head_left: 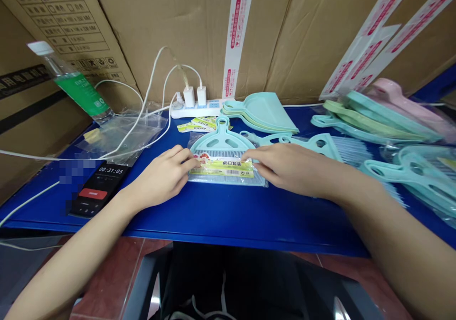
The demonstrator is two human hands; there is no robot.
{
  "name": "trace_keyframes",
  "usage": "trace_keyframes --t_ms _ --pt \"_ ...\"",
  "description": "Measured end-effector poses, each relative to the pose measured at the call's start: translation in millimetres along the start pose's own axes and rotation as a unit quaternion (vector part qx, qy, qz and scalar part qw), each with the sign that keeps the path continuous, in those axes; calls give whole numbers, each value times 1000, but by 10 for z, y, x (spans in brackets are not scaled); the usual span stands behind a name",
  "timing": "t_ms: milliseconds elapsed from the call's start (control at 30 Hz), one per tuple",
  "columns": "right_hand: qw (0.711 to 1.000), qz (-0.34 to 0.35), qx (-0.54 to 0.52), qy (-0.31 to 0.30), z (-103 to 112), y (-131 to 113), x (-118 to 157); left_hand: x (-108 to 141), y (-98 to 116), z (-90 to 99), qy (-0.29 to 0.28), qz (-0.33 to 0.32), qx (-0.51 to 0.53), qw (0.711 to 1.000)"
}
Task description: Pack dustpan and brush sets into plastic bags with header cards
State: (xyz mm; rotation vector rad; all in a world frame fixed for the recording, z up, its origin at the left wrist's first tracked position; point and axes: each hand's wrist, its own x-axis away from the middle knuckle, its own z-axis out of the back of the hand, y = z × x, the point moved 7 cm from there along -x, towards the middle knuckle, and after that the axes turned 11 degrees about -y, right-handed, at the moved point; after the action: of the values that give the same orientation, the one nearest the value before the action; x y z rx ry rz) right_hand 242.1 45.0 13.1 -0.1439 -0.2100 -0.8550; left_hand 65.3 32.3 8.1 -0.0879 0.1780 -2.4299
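In front of me on the blue table lies a light-blue dustpan and brush set in a clear plastic bag. A yellow-green and white printed card sits over the bristles. At the bag's left side, my left hand is closed, its curled fingers on the plastic edge beside the card. My right hand holds the right side, with the index finger on the card's right end and the thumb just below. The undersides of both hands are hidden.
Stacked dustpans, loose cards and a power strip stand behind. Light-blue brushes and bagged sets lie right. A bottle, plastic bags, white cables and a phone occupy the left. Cardboard boxes wall the back.
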Motion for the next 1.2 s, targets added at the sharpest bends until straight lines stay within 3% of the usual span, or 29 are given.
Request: trace_keyframes --t_ms 1200 --pt "1000 -10 4 -19 -32 -12 2 11 26 15 9 -14 -8 1000"
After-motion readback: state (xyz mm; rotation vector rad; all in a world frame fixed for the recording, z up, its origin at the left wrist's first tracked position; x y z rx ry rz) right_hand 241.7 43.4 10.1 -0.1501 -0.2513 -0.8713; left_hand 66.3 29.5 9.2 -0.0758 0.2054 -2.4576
